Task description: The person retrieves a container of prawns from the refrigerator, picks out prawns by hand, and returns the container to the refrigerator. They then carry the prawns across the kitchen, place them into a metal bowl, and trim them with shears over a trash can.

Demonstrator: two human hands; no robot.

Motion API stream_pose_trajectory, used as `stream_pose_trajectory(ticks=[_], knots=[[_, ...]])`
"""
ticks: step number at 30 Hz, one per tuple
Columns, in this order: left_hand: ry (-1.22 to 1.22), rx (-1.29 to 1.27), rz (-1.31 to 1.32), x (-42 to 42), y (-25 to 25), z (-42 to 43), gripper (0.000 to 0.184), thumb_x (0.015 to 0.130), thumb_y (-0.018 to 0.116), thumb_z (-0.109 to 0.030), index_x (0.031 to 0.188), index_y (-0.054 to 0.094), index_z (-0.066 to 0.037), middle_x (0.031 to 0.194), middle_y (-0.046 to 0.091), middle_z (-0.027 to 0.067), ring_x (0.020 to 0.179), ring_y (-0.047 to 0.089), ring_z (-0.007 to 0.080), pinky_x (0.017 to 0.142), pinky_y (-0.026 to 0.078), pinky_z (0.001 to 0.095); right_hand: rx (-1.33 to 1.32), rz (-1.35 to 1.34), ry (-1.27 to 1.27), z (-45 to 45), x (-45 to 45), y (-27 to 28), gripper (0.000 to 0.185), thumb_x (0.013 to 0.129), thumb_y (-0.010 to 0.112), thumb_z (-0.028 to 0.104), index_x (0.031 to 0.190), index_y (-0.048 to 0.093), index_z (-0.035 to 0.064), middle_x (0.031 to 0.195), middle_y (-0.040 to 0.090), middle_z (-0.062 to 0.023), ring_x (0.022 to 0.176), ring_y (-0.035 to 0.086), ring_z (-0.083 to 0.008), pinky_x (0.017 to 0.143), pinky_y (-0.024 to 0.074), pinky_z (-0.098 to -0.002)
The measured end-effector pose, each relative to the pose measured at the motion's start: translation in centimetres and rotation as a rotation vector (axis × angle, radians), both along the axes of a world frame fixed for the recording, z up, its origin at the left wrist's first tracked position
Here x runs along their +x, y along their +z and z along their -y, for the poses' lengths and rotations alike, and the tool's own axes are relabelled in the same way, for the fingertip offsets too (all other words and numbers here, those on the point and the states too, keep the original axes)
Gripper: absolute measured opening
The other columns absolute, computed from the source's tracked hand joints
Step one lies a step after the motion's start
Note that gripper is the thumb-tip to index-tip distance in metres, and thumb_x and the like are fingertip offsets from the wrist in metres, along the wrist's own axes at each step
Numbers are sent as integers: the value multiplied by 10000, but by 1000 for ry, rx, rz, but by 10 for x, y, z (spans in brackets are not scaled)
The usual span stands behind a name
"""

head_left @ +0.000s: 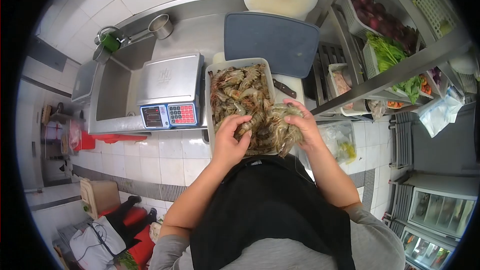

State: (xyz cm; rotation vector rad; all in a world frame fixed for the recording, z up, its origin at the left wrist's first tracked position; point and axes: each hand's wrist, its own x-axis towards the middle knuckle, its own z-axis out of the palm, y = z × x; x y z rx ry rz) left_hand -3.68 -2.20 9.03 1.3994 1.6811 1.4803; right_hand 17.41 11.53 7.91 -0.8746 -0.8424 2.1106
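Note:
A white rectangular tub (208, 95) full of raw grey-brown shrimp (240, 82) stands in front of my body. Over its near left part is my left hand (233, 139), fingers curled round a shrimp (244, 128). Several shrimp (283, 132) are bunched in my right hand (305, 124) at the tub's right edge, some hanging past the rim. The knife (284, 88) with a dark handle lies just right of the tub, and a dark grey cutting board (271, 43) is behind it.
Left of the tub is a digital scale (170, 85), beside a steel sink (117, 87). A small steel pot (160, 26) sits behind. Racks with vegetables (387, 52) rise on the right. At lower left, another person (102, 237) is near a red container.

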Motion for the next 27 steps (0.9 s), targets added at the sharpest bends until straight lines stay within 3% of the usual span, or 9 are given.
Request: stream_pose_trajectory(ticks=[7, 13, 16, 19, 22, 24, 25, 27], knots=[[33, 75, 9, 2, 2, 6, 352, 840, 712, 12, 1188, 685, -27, 1149, 653, 155, 1067, 654, 308, 950, 511, 361, -39, -30, 76, 5, -15, 0, 540, 829, 703, -86, 1339, 624, 74, 1220, 663, -115, 1033, 690, -214, 896, 599, -359], [77, 101, -80, 11, 4, 4, 339, 855, 713, 6, 1192, 680, -21, 1156, 651, 158, 1076, 656, 309, 948, 513, 359, -20, 102, 84, 7, -14, -1, 548, 829, 696, -80, 1351, 612, 67, 1249, 645, -108, 1057, 680, -216, 903, 594, -346], [19, 135, -75, 20, 6, -9, 340, 866, 707, 4, 1204, 675, -18, 1174, 646, 160, 1090, 656, 316, 951, 518, 367, -22, 102, 83, 12, -22, -5, 579, 817, 704, -87, 1367, 599, 59, 1195, 687, -118, 1010, 697, -198, 899, 596, -340], [-91, 135, -104, 29, 7, -18, 367, 873, 699, 6, 1238, 664, -13, 1188, 636, 167, 1097, 655, 322, 957, 525, 380, 2, 71, 85, 14, -30, -18, 535, 842, 664, -63, 1357, 603, 68, 1251, 635, -115, 1080, 656, -214, 921, 562, -338], [-94, 151, -197, 35, 1, -25, 398, 893, 675, -12, 1291, 663, -25, 1265, 634, 188, 1189, 621, 355, 1011, 505, 406, -122, -106, 34, 17, -35, -24, 502, 891, 619, 9, 1389, 569, 56, 1250, 632, -129, 1123, 637, -233, 971, 536, -360], [-90, 141, -242, 36, 1, -30, 395, 901, 658, -10, 1295, 665, -27, 1283, 633, 195, 1183, 621, 373, 1003, 513, 423, -187, -204, -51, 17, -40, -27, 464, 964, 589, 135, 1416, 537, 50, 1255, 633, -142, 1170, 620, -257, 1018, 514, -392], [-110, 132, -262, 37, 1, -32, 395, 897, 659, -14, 1292, 666, -27, 1280, 635, 190, 1176, 621, 379, 1001, 514, 427, -186, -204, -47, 18, -40, -26, 464, 964, 589, 135, 1416, 537, 50, 1255, 633, -142, 1170, 620, -257, 1018, 514, -392], [-141, 129, -299, 39, 2, -37, 387, 884, 668, -31, 1271, 676, -31, 1258, 649, 170, 1135, 626, 385, 974, 523, 437, -302, -251, -91, 19, -39, -23, 479, 999, 604, 324, 1397, 548, 63, 1277, 652, -149, 1204, 624, -289, 1063, 499, -437]])
